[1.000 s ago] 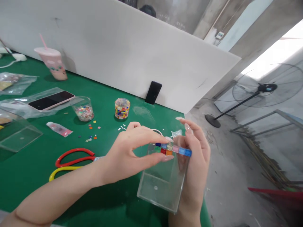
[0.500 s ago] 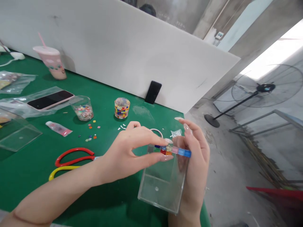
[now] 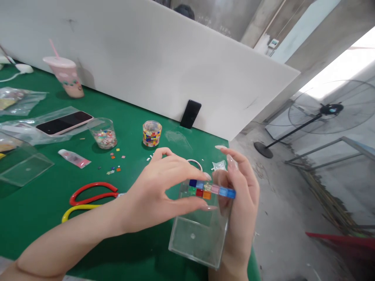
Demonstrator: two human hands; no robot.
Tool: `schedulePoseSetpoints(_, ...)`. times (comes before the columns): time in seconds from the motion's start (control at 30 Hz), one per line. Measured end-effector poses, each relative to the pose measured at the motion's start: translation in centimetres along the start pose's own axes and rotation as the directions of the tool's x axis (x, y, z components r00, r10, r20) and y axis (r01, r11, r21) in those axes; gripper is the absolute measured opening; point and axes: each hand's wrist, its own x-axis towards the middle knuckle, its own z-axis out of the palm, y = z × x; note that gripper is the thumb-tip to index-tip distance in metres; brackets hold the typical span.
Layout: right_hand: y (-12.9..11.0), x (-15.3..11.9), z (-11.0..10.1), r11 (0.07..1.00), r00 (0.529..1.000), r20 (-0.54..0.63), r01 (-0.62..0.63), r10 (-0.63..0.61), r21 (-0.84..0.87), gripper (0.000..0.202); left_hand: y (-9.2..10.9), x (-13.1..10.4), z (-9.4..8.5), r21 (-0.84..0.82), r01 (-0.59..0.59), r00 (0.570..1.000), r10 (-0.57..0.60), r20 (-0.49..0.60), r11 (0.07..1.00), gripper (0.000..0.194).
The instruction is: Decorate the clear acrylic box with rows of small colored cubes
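A clear plastic box (image 3: 193, 251) is held tilted in my right hand (image 3: 241, 195), whose thumb and palm press along its right side with the fingers behind. Small coloured tiles sit near the box's upper end: a row in blues, pink and a pale star, and below it a shorter row with a green, a red and an orange tile (image 3: 206, 194). My left hand (image 3: 161, 187) reaches across from the left, open, its index fingertip at the upper row and its thumb just below the orange tile. Nothing shows between those two fingertips.
Scissors (image 3: 93, 191) with red and yellow handles lie left of my hands. Behind are a glue tube (image 3: 74, 158), loose tiles, a cup of tiles (image 3: 106, 138), a tile-covered cup (image 3: 152, 134), a drink cup (image 3: 66, 78) and two phones. A white board (image 3: 146, 66) edges the green table.
My left thumb has moved down off the orange tile, widening the gap to the index finger, so the lower row shows more fully. The right hand still holds the box.
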Motion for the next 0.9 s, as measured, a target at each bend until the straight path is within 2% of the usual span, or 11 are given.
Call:
schedulePoseSetpoints(0.13,0.1,-0.1,0.1,1.000,1.000,0.005,-0.015,0.015,0.004,0.020,-0.2,-0.3,0.1,0.013,-0.042,0.998,0.042,-0.044,0.999,0.017)
schedulePoseSetpoints(0.33,0.4,-0.1,0.1,1.000,1.000,-0.008,-0.017,0.017,-0.003,0.018,-0.1,0.0,-0.5,0.085,-0.078,0.997,0.078,0.004,0.993,0.015)
schedulePoseSetpoints(0.47,0.4,-0.1,0.2,0.999,0.999,0.017,-0.047,0.047,-0.007,0.021,-0.3,-0.5,0.0,0.116,-0.075,0.996,0.079,-0.032,0.990,0.025)
schedulePoseSetpoints(0.7,0.4,-0.5,0.3,0.998,0.997,0.039,-0.068,0.068,-0.005,0.018,-0.6,-1.2,0.2,0.118,-0.128,0.990,0.119,0.082,0.985,0.023)
schedulePoseSetpoints(0.9,0.2,-1.0,0.2,0.995,0.993,0.058,-0.099,0.098,0.006,0.018,-0.1,-0.7,-0.5,0.169,-0.204,0.977,0.191,0.091,0.964,0.021)
